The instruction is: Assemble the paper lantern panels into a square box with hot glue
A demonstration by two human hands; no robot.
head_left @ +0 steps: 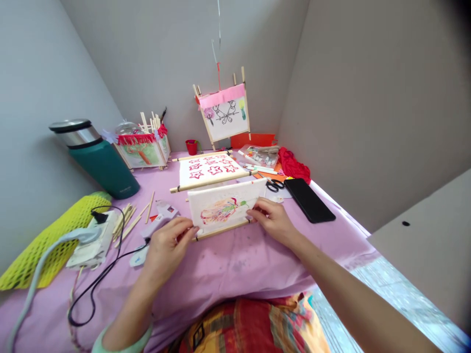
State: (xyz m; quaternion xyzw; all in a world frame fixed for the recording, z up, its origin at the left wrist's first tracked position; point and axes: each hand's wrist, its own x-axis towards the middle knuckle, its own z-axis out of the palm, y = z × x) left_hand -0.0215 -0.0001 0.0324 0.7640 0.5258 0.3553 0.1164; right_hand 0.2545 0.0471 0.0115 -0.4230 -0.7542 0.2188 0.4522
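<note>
Both hands point(167, 245) point(272, 220) on painted panel point(224, 208), glue gun point(154, 228) alongside

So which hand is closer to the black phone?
Right. The right hand grips the painted panel just beside the black phone; the left hand holds the panel's far end.

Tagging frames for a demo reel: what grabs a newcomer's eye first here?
Front and centre, the left hand and right hand hold a painted paper panel by its lower stick, upright on the purple tablecloth. Behind it lies a panel of red stars, and a finished lantern hangs at the back. A green flask stands far left.
</note>
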